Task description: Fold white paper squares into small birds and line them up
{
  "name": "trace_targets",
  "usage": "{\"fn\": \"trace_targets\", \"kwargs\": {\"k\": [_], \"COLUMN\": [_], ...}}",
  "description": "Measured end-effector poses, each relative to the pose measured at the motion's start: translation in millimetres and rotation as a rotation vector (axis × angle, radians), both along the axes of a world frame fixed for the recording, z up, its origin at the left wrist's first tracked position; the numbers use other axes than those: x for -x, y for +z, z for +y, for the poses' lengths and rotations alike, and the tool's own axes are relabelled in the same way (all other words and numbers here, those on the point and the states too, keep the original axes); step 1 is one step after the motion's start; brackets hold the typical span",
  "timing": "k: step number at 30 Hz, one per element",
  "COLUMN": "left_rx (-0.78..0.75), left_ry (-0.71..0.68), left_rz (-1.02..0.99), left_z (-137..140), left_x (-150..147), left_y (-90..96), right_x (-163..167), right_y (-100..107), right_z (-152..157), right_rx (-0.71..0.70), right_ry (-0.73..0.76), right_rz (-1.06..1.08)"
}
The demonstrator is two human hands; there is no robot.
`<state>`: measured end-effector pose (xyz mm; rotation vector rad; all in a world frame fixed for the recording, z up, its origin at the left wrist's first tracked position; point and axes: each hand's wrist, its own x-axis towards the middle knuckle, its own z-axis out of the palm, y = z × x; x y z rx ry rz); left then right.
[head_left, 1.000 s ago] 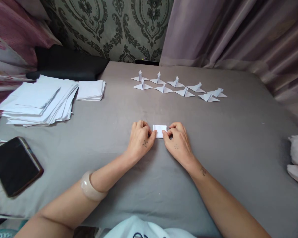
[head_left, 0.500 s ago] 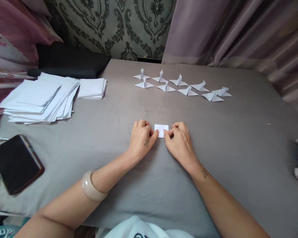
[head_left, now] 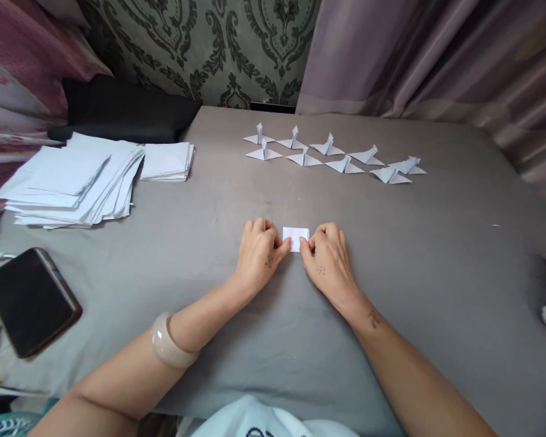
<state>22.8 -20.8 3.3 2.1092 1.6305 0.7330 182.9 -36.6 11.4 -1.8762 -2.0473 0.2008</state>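
Observation:
Between my two hands is a small folded piece of white paper [head_left: 295, 235], low over the grey cloth in the middle of the view. My left hand [head_left: 260, 252] pinches its left edge, the thumb lying on the near face and the other fingers curled behind. At the right edge, my right hand [head_left: 328, 258] grips it the same way, thumb on the lower right corner. Farther back, several folded white paper birds [head_left: 304, 158] stand in two rows, apart from both hands.
A large stack of white paper sheets [head_left: 73, 179] lies at the left, beside a smaller stack of paper [head_left: 167, 161]. Nearer me is a dark phone or tablet [head_left: 31, 302] with white cables. A black cushion-like object [head_left: 127, 109] rests at the back left, and purple curtains [head_left: 418, 54] hang behind.
Both hands keep their hold on the folded paper, almost unmoved; the right hand has shifted very slightly. The whole view has tilted a little.

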Motion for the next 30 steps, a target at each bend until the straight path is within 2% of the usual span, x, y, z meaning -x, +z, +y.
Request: {"fn": "trace_targets", "kwargs": {"k": [8, 11, 15, 20, 24, 30], "left_rx": [-0.048, -0.080, -0.120, -0.131, -0.059, 0.035], "left_ry": [-0.097, -0.177, -0.284, -0.267, -0.262, -0.185], "left_rz": [0.116, 0.191, 0.250, 0.102, -0.052, -0.112], "left_z": [-0.6, 0.4, 2.4, 4.7, 4.5, 0.8], "left_x": [1.1, -0.9, -2.3, 7.2, 16.0, 14.1], "left_y": [5.9, 9.3, 11.0, 3.7, -2.0, 0.1], "right_x": [-5.2, -1.8, -1.5, -2.0, 1.2, 5.9], "right_y": [-1.9, 1.0, 5.8, 14.2, 20.1, 22.0], "right_z": [-4.9, -5.9, -7.2, -14.1, -25.3, -37.7], "right_rx": [-0.078, -0.104, -0.063, -0.032, 0.001, 0.012], "right_ry": [0.018, 0.163, 0.332, 0.356, 0.349, 0.372], "right_rz": [0.137, 0.152, 0.075, -0.070, -0.175, -0.283]}}
